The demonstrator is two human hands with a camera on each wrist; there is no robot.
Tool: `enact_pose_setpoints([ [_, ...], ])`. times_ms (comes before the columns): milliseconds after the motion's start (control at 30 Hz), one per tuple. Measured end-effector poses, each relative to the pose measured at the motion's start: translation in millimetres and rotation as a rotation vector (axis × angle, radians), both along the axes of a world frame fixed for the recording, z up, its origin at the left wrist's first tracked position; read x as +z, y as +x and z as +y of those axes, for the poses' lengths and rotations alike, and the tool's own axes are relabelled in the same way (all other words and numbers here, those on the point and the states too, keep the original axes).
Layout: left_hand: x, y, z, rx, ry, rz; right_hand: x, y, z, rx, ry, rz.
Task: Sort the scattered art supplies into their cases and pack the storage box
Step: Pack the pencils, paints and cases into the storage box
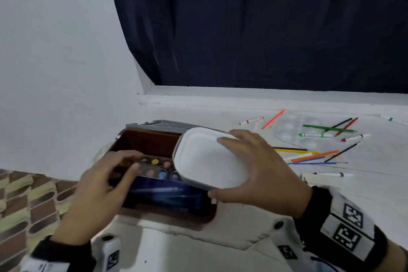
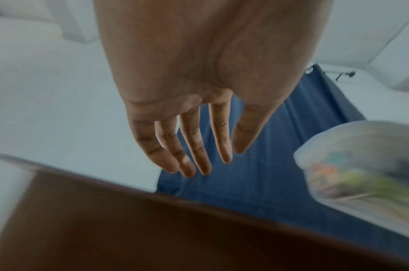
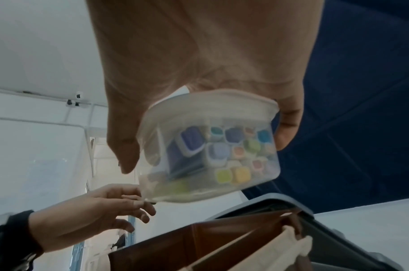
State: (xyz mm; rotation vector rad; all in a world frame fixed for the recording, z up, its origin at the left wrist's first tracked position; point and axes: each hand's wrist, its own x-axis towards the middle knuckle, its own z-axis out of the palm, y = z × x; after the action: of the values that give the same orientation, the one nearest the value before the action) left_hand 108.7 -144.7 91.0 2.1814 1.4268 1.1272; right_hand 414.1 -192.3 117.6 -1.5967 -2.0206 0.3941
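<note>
The right hand (image 1: pixel 260 174) grips a white-lidded tub (image 1: pixel 209 159) of coloured paint pots, holding it above the open brown box (image 1: pixel 143 139). The left hand (image 1: pixel 99 185) hovers over the box, fingers relaxed, holding nothing. Pencils (image 1: pixel 313 155) lie scattered on the surface (image 1: pixel 375 183).

— What sort of place is this?
— A room in a home, by the look of it: plain white walls (image 1: pixel 55 51), a dark navy curtain (image 1: pixel 265 24) hanging at the far side over a white ledge (image 1: pixel 265 93).
— Anything else?
— A patterned brick-and-green floor covering (image 1: pixel 26 205) at near left, and coloured pencils (image 1: pixel 315 155) scattered over the white surface (image 1: pixel 364 183) at right.
</note>
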Motion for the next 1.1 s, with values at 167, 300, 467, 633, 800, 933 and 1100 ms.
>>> enact_pose_setpoints([
  [167,-13,-78,47,0.036,0.006,0.195,-5,-49,21,0.046,-0.067,-0.114],
  [300,-24,-97,83,-0.173,0.003,0.408,-15,-76,40,0.059,-0.123,-0.227],
  [467,-43,-97,102,-0.278,-0.049,0.463,-33,-88,57,0.038,-0.224,-0.365],
  [633,-52,-98,92,-0.247,-0.077,0.386,-47,-94,63,0.026,-0.277,-0.448],
  [800,-58,-97,75,-0.257,-0.079,0.408,-50,-91,70,0.003,-0.273,-0.452],
  [933,-62,-94,68,-0.24,-0.102,0.48,-47,-86,70,0.001,-0.3,-0.437],
  [1100,-61,-87,70,-0.187,-0.099,0.528,-51,-81,77,0.032,-0.295,-0.444],
])
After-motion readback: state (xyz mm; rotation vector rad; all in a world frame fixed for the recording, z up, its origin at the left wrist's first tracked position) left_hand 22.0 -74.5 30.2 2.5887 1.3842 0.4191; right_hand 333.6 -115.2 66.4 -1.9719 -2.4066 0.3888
